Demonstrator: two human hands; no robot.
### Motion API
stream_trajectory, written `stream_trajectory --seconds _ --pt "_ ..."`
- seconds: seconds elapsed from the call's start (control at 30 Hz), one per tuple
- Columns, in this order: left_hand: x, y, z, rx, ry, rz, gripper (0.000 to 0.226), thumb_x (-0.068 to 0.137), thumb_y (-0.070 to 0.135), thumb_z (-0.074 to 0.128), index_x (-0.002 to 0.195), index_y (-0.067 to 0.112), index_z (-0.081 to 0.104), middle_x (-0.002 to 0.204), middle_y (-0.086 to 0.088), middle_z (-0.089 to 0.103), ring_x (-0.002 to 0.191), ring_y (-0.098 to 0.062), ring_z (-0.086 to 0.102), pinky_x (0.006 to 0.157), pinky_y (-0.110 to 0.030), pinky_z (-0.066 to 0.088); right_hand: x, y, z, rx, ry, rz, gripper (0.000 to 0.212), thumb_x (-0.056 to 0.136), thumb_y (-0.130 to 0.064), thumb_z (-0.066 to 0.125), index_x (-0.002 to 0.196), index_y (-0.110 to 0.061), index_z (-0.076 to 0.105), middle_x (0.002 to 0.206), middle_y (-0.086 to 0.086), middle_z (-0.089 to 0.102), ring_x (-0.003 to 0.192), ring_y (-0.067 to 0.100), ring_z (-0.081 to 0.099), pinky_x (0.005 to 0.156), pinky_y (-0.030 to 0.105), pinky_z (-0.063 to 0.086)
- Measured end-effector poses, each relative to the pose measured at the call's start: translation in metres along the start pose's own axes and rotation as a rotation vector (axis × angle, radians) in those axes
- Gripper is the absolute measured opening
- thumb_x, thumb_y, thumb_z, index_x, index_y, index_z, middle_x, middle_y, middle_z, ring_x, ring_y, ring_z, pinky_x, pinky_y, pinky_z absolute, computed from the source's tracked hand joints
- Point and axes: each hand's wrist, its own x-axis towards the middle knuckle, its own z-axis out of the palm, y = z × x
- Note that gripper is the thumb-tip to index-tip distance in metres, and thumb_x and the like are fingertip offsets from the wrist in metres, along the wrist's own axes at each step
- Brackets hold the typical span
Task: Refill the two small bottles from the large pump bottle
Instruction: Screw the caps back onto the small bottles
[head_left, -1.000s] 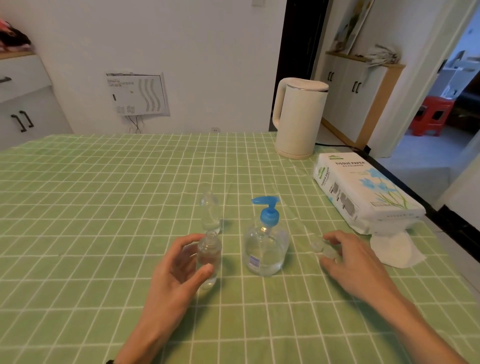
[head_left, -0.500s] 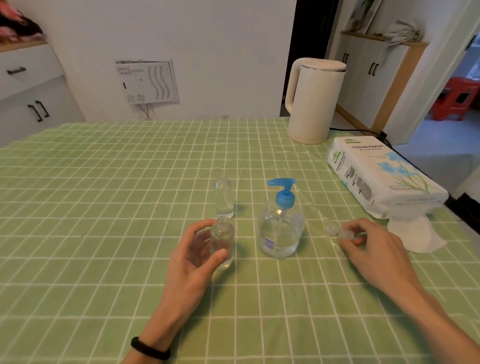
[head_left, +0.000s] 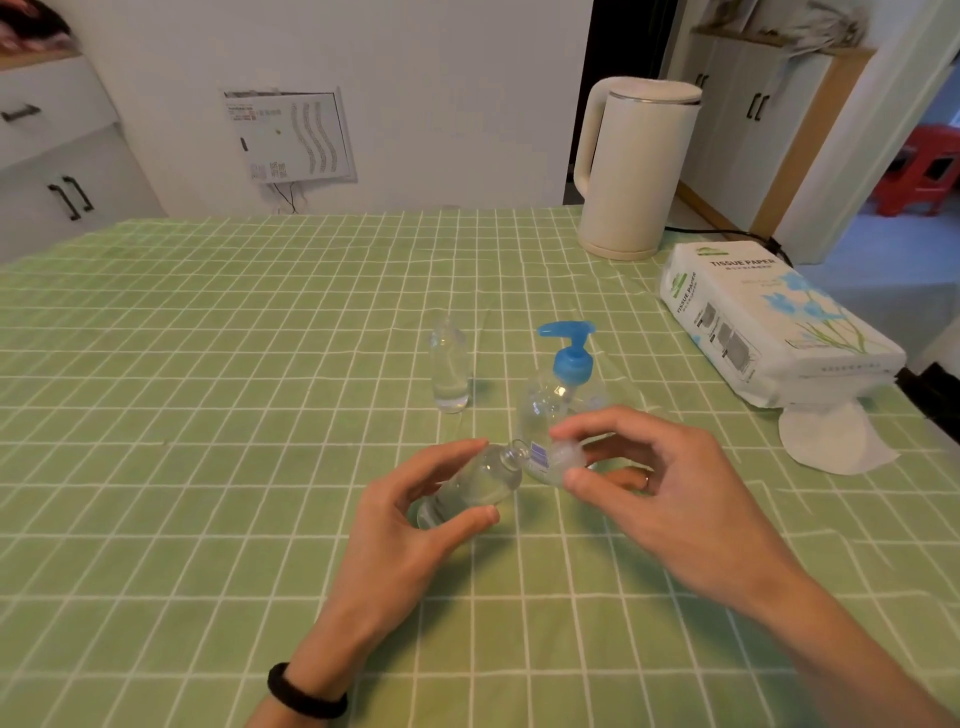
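Note:
My left hand (head_left: 415, 525) grips a small clear bottle (head_left: 475, 486), tilted with its open neck pointing right. My right hand (head_left: 639, 483) pinches a small clear cap (head_left: 563, 457) just right of that neck, a short gap between them. Behind both hands stands the large clear pump bottle (head_left: 563, 395) with a blue pump head, upright on the green checked tablecloth (head_left: 208, 415). A second small clear bottle (head_left: 449, 366) stands upright to its left, capped, a little liquid at its bottom.
A white kettle (head_left: 631, 166) stands at the table's far right. A pack of tissue paper (head_left: 769, 325) lies along the right edge with a loose white tissue (head_left: 831, 441) in front of it. Cabinets stand beyond the table's left and right sides.
My right hand has picked the small cap up from the table and carried it left to the bottle's neck. My left hand has tilted the small bottle toward the right.

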Motion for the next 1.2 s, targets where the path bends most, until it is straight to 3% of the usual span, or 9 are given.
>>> stream_trajectory --seconds 0.3,0.5,0.63,0.73,0.83,0.93,1.07,1.13,1.2 --pt "-0.004 0.004 -0.003 0.091 -0.031 -0.012 0.054 0.079 0.026 0.087 0.129 0.038 0.071 0.128 0.022 0.073 0.123 -0.005 0.068 0.104 -0.033 0.051 0.008 -0.003 0.008 -0.185 -0.036 -0.071 0.023 0.09 -0.021 0.08 0.108 -0.036 0.079 0.108 -0.02 0.075 0.1 0.006 0.074 0.08 0.021 0.06" --pt "-0.004 0.005 -0.002 0.1 -0.05 -0.027 0.054 0.079 0.028 0.086 0.128 0.042 0.07 0.128 0.021 0.074 0.124 -0.007 0.067 0.108 -0.038 0.05 0.014 -0.005 0.008 -0.339 -0.128 -0.134 0.029 0.089 -0.013 0.082 0.112 -0.032 0.079 0.106 -0.019 0.074 0.098 0.007 0.072 0.08 0.022 0.06" --pt "-0.004 0.005 -0.002 0.105 -0.062 -0.028 0.054 0.078 0.028 0.086 0.126 0.045 0.07 0.128 0.023 0.073 0.124 -0.002 0.066 0.108 -0.028 0.051 0.016 -0.005 0.009 -0.429 -0.127 -0.136 0.019 0.087 -0.045 0.076 0.102 -0.033 0.078 0.093 -0.021 0.074 0.088 0.003 0.071 0.074 0.025 0.058" --pt "-0.003 0.003 -0.003 0.105 -0.075 -0.025 0.055 0.08 0.02 0.088 0.126 0.045 0.071 0.128 0.022 0.074 0.124 -0.003 0.067 0.108 -0.024 0.05 0.015 -0.005 0.006 -0.504 -0.146 -0.092 0.051 0.082 -0.075 0.061 0.117 -0.04 0.071 0.096 -0.025 0.07 0.088 -0.002 0.069 0.072 0.024 0.057" --pt "-0.002 0.002 -0.004 0.093 -0.074 -0.02 0.056 0.08 0.016 0.089 0.126 0.043 0.072 0.127 0.019 0.074 0.123 -0.005 0.068 0.106 -0.02 0.049 0.014 -0.009 0.002 -0.401 -0.208 -0.104 0.048 0.089 -0.058 0.064 0.135 -0.051 0.057 0.115 -0.027 0.064 0.096 0.001 0.069 0.072 0.022 0.059" --pt "-0.001 0.002 -0.004 0.097 -0.066 -0.023 0.056 0.078 0.02 0.09 0.126 0.044 0.072 0.127 0.019 0.075 0.123 -0.006 0.068 0.106 -0.02 0.05 0.016 -0.01 0.004 -0.458 -0.213 -0.147 0.024 0.1 -0.039 0.065 0.123 -0.044 0.067 0.11 -0.023 0.07 0.095 0.004 0.07 0.074 0.024 0.059" --pt "-0.002 0.003 -0.003 0.087 -0.054 -0.035 0.053 0.076 0.035 0.086 0.126 0.047 0.071 0.127 0.021 0.074 0.123 -0.005 0.069 0.106 -0.032 0.051 0.016 -0.01 0.003 -0.489 -0.182 -0.103 0.027 0.095 -0.061 0.061 0.111 -0.043 0.073 0.098 -0.026 0.072 0.087 0.001 0.07 0.072 0.025 0.058" --pt "-0.002 0.005 -0.003 0.086 -0.052 -0.043 0.052 0.077 0.036 0.085 0.126 0.047 0.071 0.127 0.021 0.074 0.123 -0.006 0.068 0.106 -0.034 0.05 0.014 -0.012 0.003 -0.445 -0.189 -0.116 0.035 0.092 -0.062 0.061 0.123 -0.046 0.069 0.107 -0.029 0.069 0.091 -0.001 0.069 0.074 0.023 0.059" --pt "-0.002 0.004 -0.005 0.1 -0.054 -0.051 0.055 0.078 0.03 0.089 0.126 0.047 0.071 0.127 0.021 0.074 0.123 -0.005 0.068 0.106 -0.035 0.049 0.013 -0.013 0.005 -0.474 -0.194 -0.121 0.026 0.094 -0.057 0.062 0.115 -0.044 0.07 0.103 -0.027 0.07 0.089 -0.001 0.069 0.071 0.023 0.058"
